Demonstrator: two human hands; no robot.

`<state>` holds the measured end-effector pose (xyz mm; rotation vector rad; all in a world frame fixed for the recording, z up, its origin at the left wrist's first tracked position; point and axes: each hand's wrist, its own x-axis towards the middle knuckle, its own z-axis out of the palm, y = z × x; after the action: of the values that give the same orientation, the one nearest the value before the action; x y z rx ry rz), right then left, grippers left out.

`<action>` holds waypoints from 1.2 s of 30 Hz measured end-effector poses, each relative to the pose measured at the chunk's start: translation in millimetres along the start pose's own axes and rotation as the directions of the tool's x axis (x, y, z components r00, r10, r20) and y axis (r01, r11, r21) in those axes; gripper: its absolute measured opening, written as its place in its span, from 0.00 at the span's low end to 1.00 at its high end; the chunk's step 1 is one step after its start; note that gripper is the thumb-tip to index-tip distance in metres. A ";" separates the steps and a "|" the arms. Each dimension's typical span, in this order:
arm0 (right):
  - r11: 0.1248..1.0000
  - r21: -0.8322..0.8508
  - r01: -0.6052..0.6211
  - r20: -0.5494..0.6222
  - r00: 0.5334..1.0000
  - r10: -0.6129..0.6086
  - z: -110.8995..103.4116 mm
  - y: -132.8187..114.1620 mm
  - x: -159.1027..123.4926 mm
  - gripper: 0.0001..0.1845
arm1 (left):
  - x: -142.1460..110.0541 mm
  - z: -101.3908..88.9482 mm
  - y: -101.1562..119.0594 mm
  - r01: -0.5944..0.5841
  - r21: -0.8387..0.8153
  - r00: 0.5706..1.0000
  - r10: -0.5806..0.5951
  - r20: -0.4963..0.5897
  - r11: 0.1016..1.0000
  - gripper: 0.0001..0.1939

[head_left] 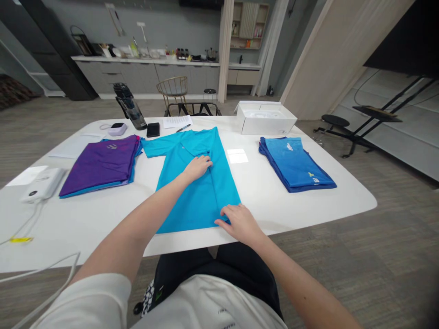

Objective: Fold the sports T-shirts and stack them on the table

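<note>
A turquoise T-shirt [187, 192] lies spread on the white table in front of me. Its left sleeve sticks out, while the right side is folded inward, making a long edge down the front. My left hand [198, 167] is at the upper end of that edge below the collar, its fingers curled onto the fabric. Down at the near right corner of the hem, my right hand [240, 221] has thumb and fingers closed around the cloth. The fingertips are partly hidden in the fabric.
Folded purple and blue shirts [103, 164] form a stack on the left; folded blue shirts [295, 164] lie on the right. A white box [265, 119], a dark bottle [131, 107], a phone [153, 130] and a pen [183, 128] stand or lie farther back. A white power bank [44, 185] with cable lies far left.
</note>
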<state>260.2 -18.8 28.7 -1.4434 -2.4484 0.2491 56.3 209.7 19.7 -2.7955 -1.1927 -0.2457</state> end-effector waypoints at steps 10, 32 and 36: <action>0.999 0.042 0.029 0.046 0.998 -0.030 -5.7 11.3 -17.7 0.08 | -35.1 10.5 38.6 -0.195 -0.238 0.979 0.203 0.011 0.951 0.23; 0.987 0.111 0.119 0.016 0.992 -0.122 15.3 -30.9 8.9 0.09 | -70.5 -14.2 11.7 -0.093 -0.241 0.995 0.101 0.020 0.966 0.17; 0.980 0.172 0.103 0.050 0.992 -0.113 20.0 -25.7 4.3 0.10 | -81.6 -4.2 26.3 -0.032 -0.265 0.999 0.023 -0.036 0.964 0.19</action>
<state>230.5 -27.6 18.0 -1.2451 -2.4749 0.4705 19.3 133.2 8.2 -3.0177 -1.1927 -0.4813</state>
